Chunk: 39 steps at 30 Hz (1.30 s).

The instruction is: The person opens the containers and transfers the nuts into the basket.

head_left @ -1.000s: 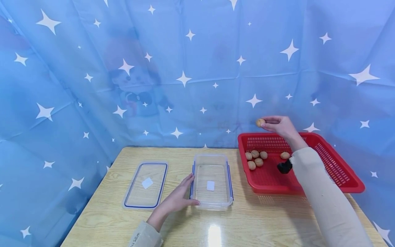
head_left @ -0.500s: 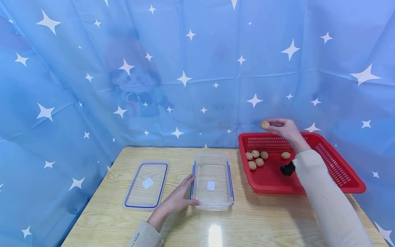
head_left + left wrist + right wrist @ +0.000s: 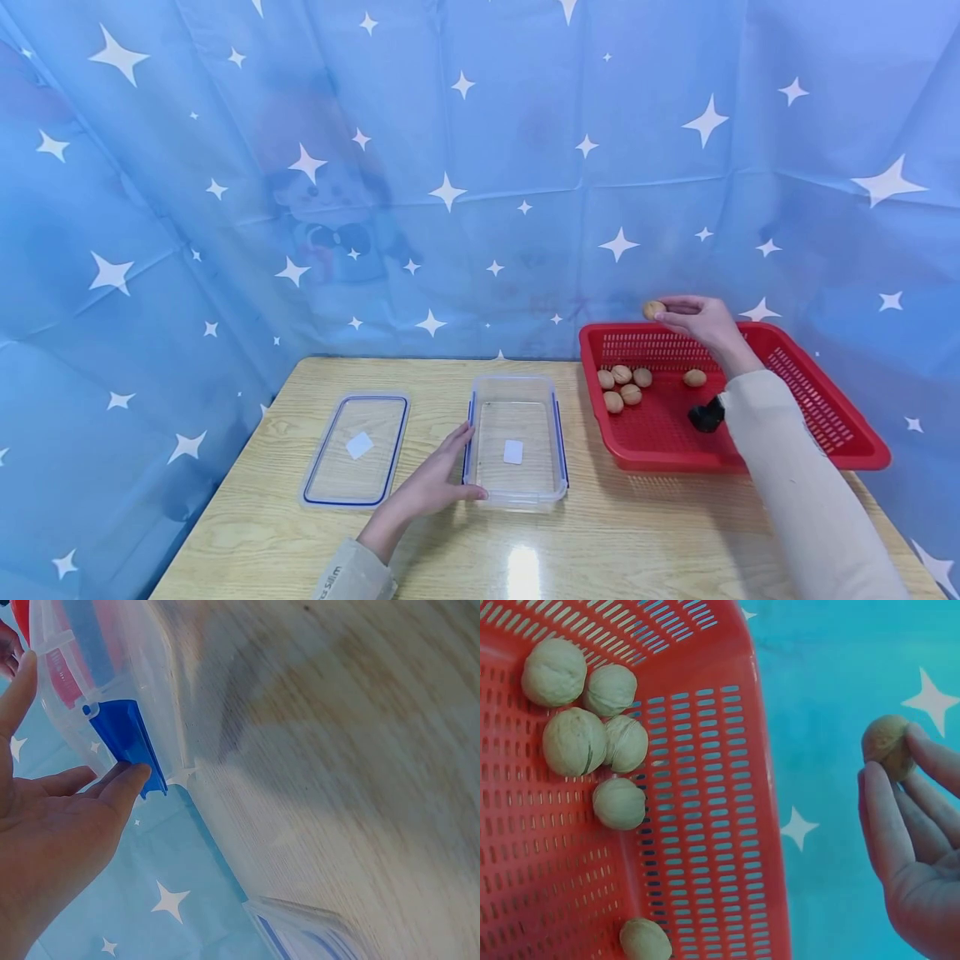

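Observation:
A walnut [image 3: 654, 310] is pinched between the fingertips and thumb of my right hand [image 3: 707, 322], above the far rim of the red basket [image 3: 697, 461]. The right wrist view shows the pinched walnut [image 3: 889, 746] just outside the basket's rim. Several walnuts [image 3: 621, 374] lie bunched at the basket's left side, and a single walnut [image 3: 694, 377] sits apart. My left hand [image 3: 429, 485] rests against the left side of a clear plastic food container [image 3: 557, 492]. Its fingers touch a blue latch [image 3: 127, 739], with the thumb at the near corner. No walnut shows inside the container.
A clear lid with a blue seal [image 3: 355, 450] lies flat left of the container on the wooden table [image 3: 450, 558]. Behind the table hangs a blue curtain [image 3: 495, 167] with white stars. A black device [image 3: 707, 414] sits below my right wrist.
My right hand, still pinching the walnut, has moved a little to the right and down over the basket's far rim. The left hand and the container have stayed put.

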### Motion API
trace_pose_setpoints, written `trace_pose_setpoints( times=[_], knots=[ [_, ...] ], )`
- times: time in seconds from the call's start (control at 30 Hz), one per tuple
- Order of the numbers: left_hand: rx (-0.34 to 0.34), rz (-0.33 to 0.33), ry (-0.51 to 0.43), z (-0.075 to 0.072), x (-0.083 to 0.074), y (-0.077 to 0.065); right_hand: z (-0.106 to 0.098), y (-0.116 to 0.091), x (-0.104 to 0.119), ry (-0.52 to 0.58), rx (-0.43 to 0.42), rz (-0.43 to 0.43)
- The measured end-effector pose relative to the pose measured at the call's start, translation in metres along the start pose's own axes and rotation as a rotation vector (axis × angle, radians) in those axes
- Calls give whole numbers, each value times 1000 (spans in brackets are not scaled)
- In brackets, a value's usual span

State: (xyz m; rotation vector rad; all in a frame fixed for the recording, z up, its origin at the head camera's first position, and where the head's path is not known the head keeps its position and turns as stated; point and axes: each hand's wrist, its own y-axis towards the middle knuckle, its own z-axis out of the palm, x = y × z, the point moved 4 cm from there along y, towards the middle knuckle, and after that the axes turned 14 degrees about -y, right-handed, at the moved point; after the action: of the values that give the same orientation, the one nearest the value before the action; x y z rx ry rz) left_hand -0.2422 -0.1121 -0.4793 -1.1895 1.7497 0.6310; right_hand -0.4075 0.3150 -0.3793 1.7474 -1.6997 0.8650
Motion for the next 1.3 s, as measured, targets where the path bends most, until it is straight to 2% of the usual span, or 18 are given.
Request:
trace_pose_setpoints(
  times=[0.43, 0.63, 1.0, 1.3],
  knots=[
    [3, 0, 3, 0, 0, 0, 2, 2, -15, 53, 11, 43],
    [6, -1, 7, -1, -1, 0, 3, -1, -21, 20, 32, 58],
    [9, 2, 21, -1, -2, 0, 4, -1, -42, -108, 84, 77],
    [5, 2, 16, -1, -1, 1, 10, -2, -64, -133, 124, 111]
  ],
)
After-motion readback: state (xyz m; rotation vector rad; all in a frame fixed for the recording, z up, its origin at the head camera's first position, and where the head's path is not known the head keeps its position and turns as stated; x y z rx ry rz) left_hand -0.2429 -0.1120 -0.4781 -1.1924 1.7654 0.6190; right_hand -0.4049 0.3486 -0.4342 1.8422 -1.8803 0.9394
